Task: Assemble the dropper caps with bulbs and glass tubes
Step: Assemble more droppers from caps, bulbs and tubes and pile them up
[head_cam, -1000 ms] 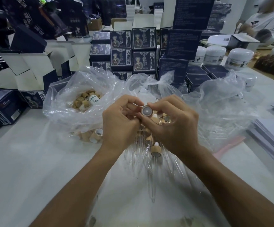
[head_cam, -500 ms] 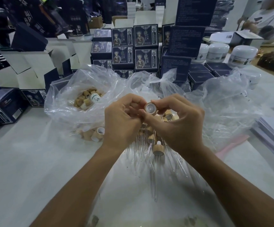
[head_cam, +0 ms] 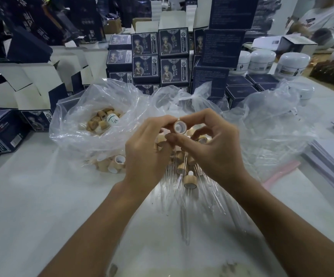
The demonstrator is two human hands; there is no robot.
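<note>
Pinching a single dropper cap [head_cam: 180,127] between them, the left hand [head_cam: 146,154] and the right hand [head_cam: 215,151] met above the middle of the table [head_cam: 32,206], each with curled fingertips on the cap's rim and its white-lined open end turned toward the camera. Whether a bulb was already seated inside could not be told from this angle. The cap looked light and stiff, a small wood-coloured ring that would tolerate a firm squeeze on its side wall, which seemed the sensible place to hold it while pressing parts through the centre. Just below the hands lay a heap of glass tubes [head_cam: 184,212] on clear plastic, thin and probably both brittle and slippery, best lifted near the thicker upper end, not the fine tip. One finished dropper [head_cam: 190,179], cap with a white bulb poking out, rested among them. To the left, an open plastic bag [head_cam: 78,124] held a pile of loose caps [head_cam: 102,120] together with a small white bottle [head_cam: 112,119], and more caps [head_cam: 112,163] sat under its lower fold. A second crumpled bag [head_cam: 272,124] spread to the right; what it held was unclear. Dark printed boxes [head_cam: 160,56] and white jars [head_cam: 291,64] were stacked beyond.
</note>
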